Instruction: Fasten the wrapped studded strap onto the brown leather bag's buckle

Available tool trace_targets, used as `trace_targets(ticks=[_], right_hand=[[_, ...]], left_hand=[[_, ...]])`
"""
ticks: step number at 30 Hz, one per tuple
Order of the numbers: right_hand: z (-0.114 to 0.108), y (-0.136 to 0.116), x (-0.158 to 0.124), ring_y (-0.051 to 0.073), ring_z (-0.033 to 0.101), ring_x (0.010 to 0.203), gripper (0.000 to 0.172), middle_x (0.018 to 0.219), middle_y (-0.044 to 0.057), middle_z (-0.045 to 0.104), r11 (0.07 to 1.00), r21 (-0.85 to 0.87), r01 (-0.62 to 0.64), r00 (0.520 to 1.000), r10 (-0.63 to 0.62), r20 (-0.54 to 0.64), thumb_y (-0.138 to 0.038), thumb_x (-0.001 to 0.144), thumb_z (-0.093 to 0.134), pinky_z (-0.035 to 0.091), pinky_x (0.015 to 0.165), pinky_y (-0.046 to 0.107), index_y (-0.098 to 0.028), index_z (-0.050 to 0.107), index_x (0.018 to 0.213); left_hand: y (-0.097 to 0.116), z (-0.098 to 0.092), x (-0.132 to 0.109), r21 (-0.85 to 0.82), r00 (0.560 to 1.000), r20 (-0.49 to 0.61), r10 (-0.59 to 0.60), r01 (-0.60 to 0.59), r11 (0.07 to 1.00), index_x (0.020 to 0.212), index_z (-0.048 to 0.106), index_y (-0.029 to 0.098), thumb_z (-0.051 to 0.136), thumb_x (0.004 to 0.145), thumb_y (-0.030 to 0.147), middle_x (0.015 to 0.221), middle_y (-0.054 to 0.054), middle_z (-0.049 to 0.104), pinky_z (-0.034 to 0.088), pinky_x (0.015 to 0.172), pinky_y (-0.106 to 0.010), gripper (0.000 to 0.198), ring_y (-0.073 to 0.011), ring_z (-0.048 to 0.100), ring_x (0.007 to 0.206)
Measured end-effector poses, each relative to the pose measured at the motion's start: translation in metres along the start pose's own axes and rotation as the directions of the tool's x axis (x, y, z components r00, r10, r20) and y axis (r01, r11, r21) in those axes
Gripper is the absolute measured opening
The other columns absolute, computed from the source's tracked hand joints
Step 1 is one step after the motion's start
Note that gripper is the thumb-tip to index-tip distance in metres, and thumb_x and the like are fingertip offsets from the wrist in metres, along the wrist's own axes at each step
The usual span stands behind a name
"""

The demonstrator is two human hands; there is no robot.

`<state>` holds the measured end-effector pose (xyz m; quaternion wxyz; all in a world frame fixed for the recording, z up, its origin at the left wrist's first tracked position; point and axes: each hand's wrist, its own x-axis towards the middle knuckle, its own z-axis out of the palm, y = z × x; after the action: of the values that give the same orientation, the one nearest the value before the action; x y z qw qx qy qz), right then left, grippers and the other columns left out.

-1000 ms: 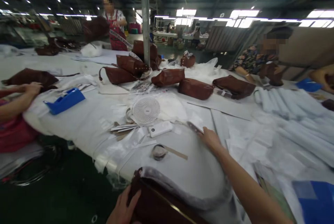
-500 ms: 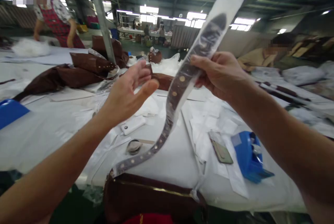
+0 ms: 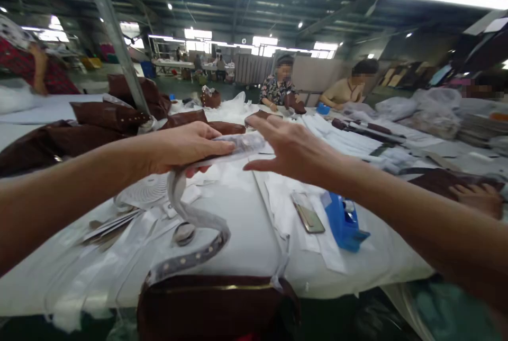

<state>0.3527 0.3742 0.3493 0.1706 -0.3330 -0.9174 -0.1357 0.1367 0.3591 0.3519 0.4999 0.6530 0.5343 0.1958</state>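
My left hand (image 3: pixel 186 146) grips a studded brown strap wrapped in clear plastic (image 3: pixel 198 214), holding its upper part level in front of me. The strap curves down and runs to a brown leather bag (image 3: pixel 214 306) at the table's near edge. My right hand (image 3: pixel 291 147) hovers just right of the strap's end, fingers spread, holding nothing.
A blue tape dispenser (image 3: pixel 343 220) and a phone (image 3: pixel 308 217) lie on the white table (image 3: pixel 246 240) to the right. A small white fan (image 3: pixel 143 193) sits left. Brown bags (image 3: pixel 107 113) pile up beyond, by a metal post (image 3: pixel 115 39). Other people sit at the far right.
The strap has passed from my right hand to my left and dropped from upright to level. My right hand let go and opened. The view tilted slightly up.
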Motion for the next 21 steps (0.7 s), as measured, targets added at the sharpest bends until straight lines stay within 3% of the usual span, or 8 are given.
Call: trace_targets(ticks=[2, 4, 8, 12, 16, 21], right_hand=[[0.006, -0.006, 0.004, 0.018, 0.058, 0.071, 0.033, 0.091, 0.012, 0.066, 1.0, 0.027, 0.013, 0.994, -0.016, 0.108, -0.028, 0.081, 0.067, 0.034, 0.058, 0.023, -0.01, 0.059, 0.108], [0.01, -0.008, 0.011, 0.013, 0.054, 0.064, 0.008, 0.077, 0.006, 0.065, 0.994, 0.11, -0.019, 0.995, 0.009, 0.095, -0.015, 0.082, 0.057, 0.03, 0.056, 0.022, -0.01, 0.062, 0.087], [0.007, -0.004, 0.021, 0.007, 0.041, 0.05, 0.019, 0.054, -0.004, 0.049, 0.893, 0.443, -0.078, 0.983, 0.144, -0.117, -0.008, 0.075, 0.046, 0.026, 0.049, 0.019, -0.014, 0.055, 0.06], [0.013, -0.009, 0.021, 0.006, 0.038, 0.039, 0.017, 0.046, -0.007, 0.045, 0.607, 0.78, -0.155, 0.923, 0.371, -0.105, -0.015, 0.075, 0.044, 0.024, 0.038, 0.016, -0.015, 0.057, 0.064], [0.027, -0.02, 0.023, 0.006, 0.034, 0.032, 0.02, 0.041, -0.008, 0.044, 0.299, 0.945, -0.133, 0.859, 0.511, -0.041, -0.027, 0.08, 0.047, 0.024, 0.032, 0.016, -0.015, 0.06, 0.072], [0.037, -0.033, 0.023, 0.004, 0.031, 0.032, 0.021, 0.043, -0.007, 0.043, 0.087, 0.995, -0.04, 0.785, 0.619, -0.022, -0.032, 0.078, 0.052, 0.02, 0.031, 0.015, -0.015, 0.058, 0.067]], left_hand=[[0.007, 0.007, -0.004, -0.022, 0.997, 0.062, 0.039, -0.038, 0.999, 0.074, 0.06, 0.017, 0.063, 0.078, 0.052, 0.041, 0.007, 0.046, 0.023, 0.029, -0.015, 0.036, -0.004, 0.033, 0.028], [0.018, 0.008, -0.009, -0.047, 0.993, 0.073, 0.089, -0.086, 0.995, 0.077, 0.061, 0.017, 0.06, 0.079, 0.056, 0.041, 0.007, 0.045, 0.023, 0.03, -0.015, 0.04, -0.0045, 0.034, 0.029], [0.033, -0.006, -0.015, 0.004, 0.978, 0.008, 0.21, -0.21, 0.978, 0.094, 0.06, 0.017, 0.063, 0.076, 0.057, 0.047, 0.008, 0.044, 0.025, 0.031, -0.015, 0.044, -0.0054, 0.036, 0.033], [0.021, -0.015, -0.009, 0.137, 0.941, -0.03, 0.337, -0.33, 0.934, 0.112, 0.054, 0.018, 0.062, 0.077, 0.055, 0.06, 0.007, 0.048, 0.03, 0.036, -0.017, 0.052, -0.0066, 0.039, 0.042], [-0.006, -0.009, 0.004, 0.097, 0.88, -0.036, 0.474, -0.469, 0.878, 0.112, 0.057, 0.014, 0.054, 0.083, 0.057, 0.086, -0.001, 0.058, 0.042, 0.063, -0.021, 0.052, -0.0119, 0.05, 0.073], [-0.023, 0.003, 0.008, -0.122, 0.916, 0.087, 0.393, -0.382, 0.916, 0.098, 0.064, 0.012, 0.051, 0.083, 0.061, 0.066, 0.005, 0.046, 0.03, 0.054, -0.019, 0.053, -0.0081, 0.034, 0.058]])
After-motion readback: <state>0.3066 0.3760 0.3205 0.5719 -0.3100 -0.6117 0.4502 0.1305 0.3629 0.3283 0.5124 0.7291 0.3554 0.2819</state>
